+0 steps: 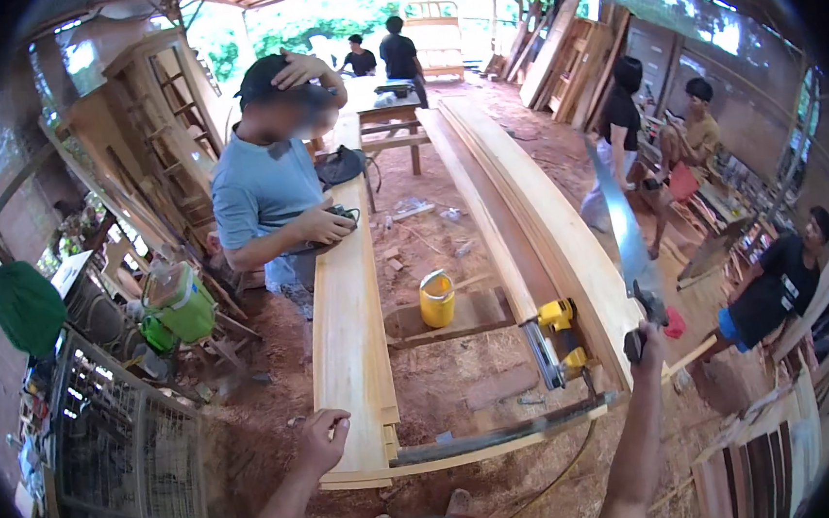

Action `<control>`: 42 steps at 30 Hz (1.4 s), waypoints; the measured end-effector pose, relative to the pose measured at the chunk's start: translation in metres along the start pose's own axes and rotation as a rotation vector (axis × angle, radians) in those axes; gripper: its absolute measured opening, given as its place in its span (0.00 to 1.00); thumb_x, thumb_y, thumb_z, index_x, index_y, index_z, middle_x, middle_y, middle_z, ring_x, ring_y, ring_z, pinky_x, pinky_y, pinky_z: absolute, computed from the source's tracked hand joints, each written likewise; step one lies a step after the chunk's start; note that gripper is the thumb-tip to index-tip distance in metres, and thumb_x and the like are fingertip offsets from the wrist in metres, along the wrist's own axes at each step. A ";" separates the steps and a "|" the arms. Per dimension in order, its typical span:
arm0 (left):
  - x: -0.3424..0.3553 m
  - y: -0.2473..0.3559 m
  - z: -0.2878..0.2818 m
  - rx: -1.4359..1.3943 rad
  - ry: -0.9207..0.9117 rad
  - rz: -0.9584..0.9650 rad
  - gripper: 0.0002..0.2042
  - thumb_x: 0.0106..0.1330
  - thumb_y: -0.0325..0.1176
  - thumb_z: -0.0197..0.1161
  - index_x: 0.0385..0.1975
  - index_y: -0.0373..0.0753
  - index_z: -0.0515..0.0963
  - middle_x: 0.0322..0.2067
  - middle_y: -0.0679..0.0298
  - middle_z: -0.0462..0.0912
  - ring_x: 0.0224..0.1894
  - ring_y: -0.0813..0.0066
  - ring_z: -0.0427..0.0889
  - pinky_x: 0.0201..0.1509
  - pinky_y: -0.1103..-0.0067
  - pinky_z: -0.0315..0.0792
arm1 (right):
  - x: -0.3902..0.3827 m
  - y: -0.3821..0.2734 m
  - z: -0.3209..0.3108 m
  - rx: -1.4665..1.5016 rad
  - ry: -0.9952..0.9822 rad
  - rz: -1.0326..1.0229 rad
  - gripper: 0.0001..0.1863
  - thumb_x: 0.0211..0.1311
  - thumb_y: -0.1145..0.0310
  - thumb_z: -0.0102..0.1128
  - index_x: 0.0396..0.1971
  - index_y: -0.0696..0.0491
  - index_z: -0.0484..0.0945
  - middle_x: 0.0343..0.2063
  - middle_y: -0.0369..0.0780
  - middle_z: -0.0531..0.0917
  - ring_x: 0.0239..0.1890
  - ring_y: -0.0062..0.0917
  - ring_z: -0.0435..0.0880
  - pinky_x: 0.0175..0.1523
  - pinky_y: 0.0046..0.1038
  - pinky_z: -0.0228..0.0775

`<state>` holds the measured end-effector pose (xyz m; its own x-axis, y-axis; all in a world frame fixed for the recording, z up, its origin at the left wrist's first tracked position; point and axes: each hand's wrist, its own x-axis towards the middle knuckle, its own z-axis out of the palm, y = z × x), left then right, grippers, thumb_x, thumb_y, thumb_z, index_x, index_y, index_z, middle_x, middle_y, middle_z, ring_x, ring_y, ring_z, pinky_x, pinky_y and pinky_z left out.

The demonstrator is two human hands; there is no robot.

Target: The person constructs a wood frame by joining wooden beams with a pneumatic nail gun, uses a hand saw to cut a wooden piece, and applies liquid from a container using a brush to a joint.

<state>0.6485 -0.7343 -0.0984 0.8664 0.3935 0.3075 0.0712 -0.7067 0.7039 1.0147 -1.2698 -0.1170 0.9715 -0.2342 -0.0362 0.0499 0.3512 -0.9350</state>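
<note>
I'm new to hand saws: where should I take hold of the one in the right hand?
Probably the saw's dark handle, from the near, lower end, where the right hand grips: the broad blade extends upward in the picture from there, so this side should keep fingers off its edges.

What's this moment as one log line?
right grip: holding dark-handled silver handsaw, blade up | left grip: curled near long pale wooden plank | yellow-black power tool: unheld
</note>
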 end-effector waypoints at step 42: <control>-0.003 -0.041 0.044 0.656 -0.444 -0.020 0.53 0.52 0.69 0.60 0.70 0.33 0.55 0.72 0.45 0.47 0.75 0.46 0.42 0.77 0.55 0.36 | -0.689 0.045 0.009 -0.760 -0.272 -0.065 0.32 0.58 0.70 0.67 0.64 0.56 0.69 0.45 0.48 0.85 0.43 0.35 0.87 0.49 0.31 0.77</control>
<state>0.6650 -0.7326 -0.1566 0.9681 0.2367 -0.0827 0.2466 -0.9586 0.1426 0.3496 -1.0849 -0.1307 0.9993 0.0297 0.0220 0.0318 -0.3904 -0.9201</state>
